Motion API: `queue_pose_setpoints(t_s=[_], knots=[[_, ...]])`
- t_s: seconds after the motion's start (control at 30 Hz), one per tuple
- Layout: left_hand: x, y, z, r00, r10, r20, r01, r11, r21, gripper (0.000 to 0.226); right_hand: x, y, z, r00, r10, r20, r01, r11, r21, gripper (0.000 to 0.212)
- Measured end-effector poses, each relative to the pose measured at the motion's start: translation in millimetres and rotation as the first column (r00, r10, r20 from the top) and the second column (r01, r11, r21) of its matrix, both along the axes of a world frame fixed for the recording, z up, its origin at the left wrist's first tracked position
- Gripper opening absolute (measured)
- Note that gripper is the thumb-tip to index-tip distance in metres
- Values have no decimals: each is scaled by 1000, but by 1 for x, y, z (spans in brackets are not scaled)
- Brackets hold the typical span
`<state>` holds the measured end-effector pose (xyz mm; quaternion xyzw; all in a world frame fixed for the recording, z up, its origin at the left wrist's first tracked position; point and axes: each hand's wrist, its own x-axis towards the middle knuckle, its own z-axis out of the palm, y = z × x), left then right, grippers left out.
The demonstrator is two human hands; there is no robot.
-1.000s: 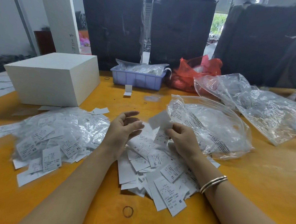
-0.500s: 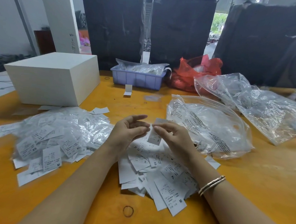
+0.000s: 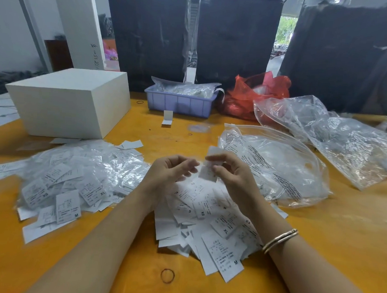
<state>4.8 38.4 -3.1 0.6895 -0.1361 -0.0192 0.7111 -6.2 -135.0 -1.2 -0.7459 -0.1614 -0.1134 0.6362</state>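
Note:
My right hand [image 3: 234,174] pinches a small white size label [image 3: 209,170] between thumb and fingers, held just above a loose pile of white printed labels [image 3: 208,216] on the orange table [image 3: 333,224]. My left hand [image 3: 170,172] hovers beside it, palm turned inward, fingers loosely curled, their tips close to the label's left edge; whether they touch it I cannot tell. To the left lies a second heap of labels in small clear bags [image 3: 71,176].
A white box [image 3: 69,101] stands at the back left. A blue tray [image 3: 179,102] and a red plastic bag [image 3: 255,93] sit at the back. Large clear plastic bags [image 3: 278,166] lie right of my hands. A rubber band [image 3: 167,275] lies near the front edge.
My right hand brought the label in from beside the clear bag toward my left hand. My left hand closed the gap, its fingers curling toward the label.

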Motion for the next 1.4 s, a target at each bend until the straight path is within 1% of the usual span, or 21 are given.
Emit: queue_pose_setpoints(t_s=[0.1,0.17,0.2,0.23,0.3,0.33,0.4,0.77,0.9,1.1,1.23,1.4], knots=[[1,1,1,1000,19,18,-19,1000,-7,21,0,-2,2,1000,-2,-10,4,992,123,49],[1,1,0,999,21,25,-21,1000,-3,22,1,-3,3,1000,-6,-26,11,980,200,58],[1,1,0,999,21,28,-21,1000,1,22,1,-3,3,999,-14,-40,23,971,236,55],[1,1,0,999,21,34,-22,1000,9,22,2,-2,4,998,-24,-51,37,961,273,46],[1,0,0,999,18,52,-20,999,32,23,1,1,6,996,-48,-72,71,930,360,20],[1,0,0,998,16,59,-19,999,42,24,1,2,6,995,-55,-85,85,910,405,13],[1,0,0,998,16,67,-20,998,55,23,0,5,6,994,-51,-101,93,879,467,13],[2,1,0,997,33,66,-36,998,46,23,-5,11,6,993,-34,-112,79,905,419,6],[2,1,0,997,37,61,-40,998,48,23,-5,9,6,988,-82,-128,127,906,405,8],[3,1,-1,998,34,62,-37,998,50,25,-6,7,9,985,-123,-123,165,883,440,11],[3,2,-1,998,32,58,-34,999,37,27,-7,8,8,987,-123,-106,153,919,364,10],[4,1,-1,998,35,51,-37,999,39,25,-5,7,6,988,-116,-102,144,933,330,8]])
